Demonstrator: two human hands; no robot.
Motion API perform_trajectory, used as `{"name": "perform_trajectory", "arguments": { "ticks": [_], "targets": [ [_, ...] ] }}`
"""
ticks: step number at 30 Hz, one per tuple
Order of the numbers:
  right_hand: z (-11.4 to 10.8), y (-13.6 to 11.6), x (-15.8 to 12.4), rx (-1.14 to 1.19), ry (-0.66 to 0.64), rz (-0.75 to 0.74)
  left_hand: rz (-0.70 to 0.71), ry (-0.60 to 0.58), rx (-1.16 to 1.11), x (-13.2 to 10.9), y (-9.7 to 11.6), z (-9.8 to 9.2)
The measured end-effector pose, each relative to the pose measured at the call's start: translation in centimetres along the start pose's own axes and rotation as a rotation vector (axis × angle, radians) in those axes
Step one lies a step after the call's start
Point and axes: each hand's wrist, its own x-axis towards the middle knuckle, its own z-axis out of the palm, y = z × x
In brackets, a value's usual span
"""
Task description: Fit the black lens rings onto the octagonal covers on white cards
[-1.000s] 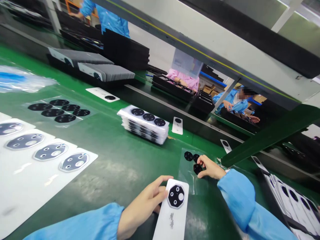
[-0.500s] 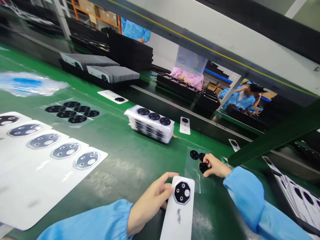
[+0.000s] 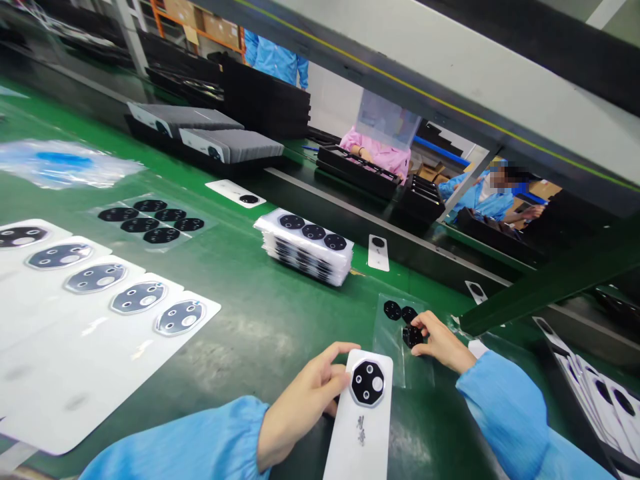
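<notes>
My left hand [image 3: 305, 403] grips a white phone back panel [image 3: 361, 427] by its upper left edge, between thumb and fingers. A black camera plate with several round holes fills the octagonal frame at the panel's top. Further right, the thumb and fingertips of my right hand [image 3: 443, 341] close on a black camera sticker [image 3: 412, 337] at the edge of a clear film sheet [image 3: 387, 350]. Whether that sticker is fully off the film, I cannot tell. Two more black stickers [image 3: 393, 310] lie on the film.
A stack of sticker sheets [image 3: 305, 257] stands mid-table. Large white panels [image 3: 100, 353] lie at left, near another sticker sheet [image 3: 150, 223]. A tray of panels [image 3: 590, 400] sits at right below a slanting green post [image 3: 550, 287]. Co-workers [image 3: 380, 157] sit beyond the conveyor.
The view has shifted slightly. My right hand has drawn a little to the right with its fingers still on the sticker. My left hand keeps its hold on the panel.
</notes>
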Motion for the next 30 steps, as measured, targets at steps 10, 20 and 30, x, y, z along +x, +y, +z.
{"name": "perform_trajectory", "arguments": {
  "ticks": [10, 20, 30],
  "targets": [
    [0.3, -0.7, -1.4, -0.035, 0.083, -0.053, -0.033, 0.007, 0.009, -0.1, 0.4, 0.1],
    [-1.0, -2.1, -2.3, -0.074, 0.037, -0.002, -0.04, -0.002, -0.034, 0.0, 0.3, 0.0],
    [-2.5, -4.5, -3.6, -0.064, 0.06, -0.037, -0.052, 0.003, -0.054, -0.1, 0.7, 0.2]
  ]
}}
